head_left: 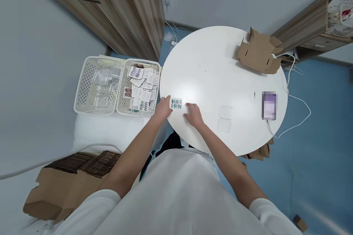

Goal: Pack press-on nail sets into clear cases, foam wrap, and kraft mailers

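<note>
A white card of press-on nails (176, 103), with two rows of teal and pinkish nails, lies on the round white table near its front left edge. My left hand (163, 108) grips the card's left end, the thumb at the lower corner and the other fingers at the upper one. Just right of the card, my right hand (194, 115) rests on the table with thumb and forefinger spread, holding nothing I can see. Further right lies a clear plastic case (225, 119), unfolded flat.
Left of the table stand a white basket (119, 108) of nail cards and another basket (78, 97) with clear cases. An unfolded cardboard box (256, 53) sits at the back right, near a cabled purple-screened device (269, 105). A carton (63, 191) of brown cardboard is at lower left.
</note>
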`<state>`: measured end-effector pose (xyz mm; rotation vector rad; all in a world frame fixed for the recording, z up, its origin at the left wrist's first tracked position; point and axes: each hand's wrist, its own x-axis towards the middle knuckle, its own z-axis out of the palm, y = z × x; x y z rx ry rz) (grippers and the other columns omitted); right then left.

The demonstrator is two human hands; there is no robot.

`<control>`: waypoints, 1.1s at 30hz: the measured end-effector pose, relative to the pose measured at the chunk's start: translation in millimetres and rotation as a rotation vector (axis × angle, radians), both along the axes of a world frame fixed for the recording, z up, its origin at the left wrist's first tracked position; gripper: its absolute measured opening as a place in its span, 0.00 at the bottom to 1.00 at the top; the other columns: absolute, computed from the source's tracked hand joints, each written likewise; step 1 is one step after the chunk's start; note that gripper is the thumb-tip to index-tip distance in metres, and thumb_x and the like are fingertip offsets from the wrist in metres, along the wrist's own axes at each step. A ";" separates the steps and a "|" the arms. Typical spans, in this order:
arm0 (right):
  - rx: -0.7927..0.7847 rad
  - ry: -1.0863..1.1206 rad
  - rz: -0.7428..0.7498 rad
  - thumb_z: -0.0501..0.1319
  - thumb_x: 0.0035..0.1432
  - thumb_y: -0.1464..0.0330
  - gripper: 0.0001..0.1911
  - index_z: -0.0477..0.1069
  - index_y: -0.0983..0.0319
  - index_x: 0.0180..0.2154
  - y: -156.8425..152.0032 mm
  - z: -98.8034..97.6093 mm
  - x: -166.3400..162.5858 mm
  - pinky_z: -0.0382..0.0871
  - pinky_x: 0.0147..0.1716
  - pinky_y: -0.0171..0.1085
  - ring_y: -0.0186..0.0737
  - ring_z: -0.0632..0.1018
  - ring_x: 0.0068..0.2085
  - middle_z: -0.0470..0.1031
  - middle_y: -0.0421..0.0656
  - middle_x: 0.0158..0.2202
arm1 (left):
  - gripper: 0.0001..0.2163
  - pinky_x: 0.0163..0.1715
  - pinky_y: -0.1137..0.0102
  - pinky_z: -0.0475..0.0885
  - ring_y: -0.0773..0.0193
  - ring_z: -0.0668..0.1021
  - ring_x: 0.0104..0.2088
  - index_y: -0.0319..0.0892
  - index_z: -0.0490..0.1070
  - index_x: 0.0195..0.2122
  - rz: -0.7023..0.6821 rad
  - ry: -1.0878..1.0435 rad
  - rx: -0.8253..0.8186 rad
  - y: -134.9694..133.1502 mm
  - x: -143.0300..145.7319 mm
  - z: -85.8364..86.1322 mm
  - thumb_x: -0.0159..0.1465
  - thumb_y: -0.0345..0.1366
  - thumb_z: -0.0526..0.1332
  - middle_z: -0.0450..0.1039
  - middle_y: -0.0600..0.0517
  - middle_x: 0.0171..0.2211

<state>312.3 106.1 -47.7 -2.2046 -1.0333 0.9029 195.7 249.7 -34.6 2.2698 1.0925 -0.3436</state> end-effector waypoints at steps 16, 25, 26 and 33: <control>-0.286 -0.249 0.052 0.62 0.46 0.69 0.29 0.56 0.54 0.51 53.4 -10.2 -8.4 0.60 0.40 0.41 0.45 0.63 0.45 0.61 0.46 0.46 | 0.24 0.31 0.69 0.66 0.61 0.72 0.36 0.43 0.56 0.51 -0.109 -0.088 -0.082 11.0 4.8 -18.1 0.52 0.27 0.59 0.58 0.46 0.46; -0.359 -0.254 0.095 0.64 0.43 0.69 0.27 0.58 0.55 0.45 64.6 -7.9 -3.0 0.60 0.35 0.40 0.46 0.63 0.43 0.60 0.46 0.44 | 0.24 0.33 0.68 0.67 0.58 0.71 0.40 0.44 0.56 0.48 -0.147 -0.063 -0.071 15.5 7.2 -18.3 0.50 0.27 0.60 0.58 0.47 0.45; -0.364 -0.254 0.095 0.64 0.42 0.70 0.26 0.57 0.55 0.45 65.4 -8.0 -2.5 0.60 0.35 0.40 0.46 0.63 0.43 0.60 0.46 0.44 | 0.24 0.33 0.68 0.67 0.58 0.71 0.40 0.44 0.56 0.47 -0.152 -0.057 -0.073 15.9 7.8 -17.9 0.49 0.27 0.60 0.58 0.47 0.45; -0.382 -0.248 0.095 0.64 0.42 0.70 0.26 0.56 0.56 0.42 67.8 -10.4 -1.0 0.60 0.34 0.39 0.44 0.63 0.43 0.59 0.45 0.43 | 0.28 0.35 0.67 0.68 0.57 0.71 0.41 0.45 0.52 0.52 -0.161 -0.057 -0.090 16.5 7.3 -15.4 0.50 0.28 0.60 0.56 0.46 0.47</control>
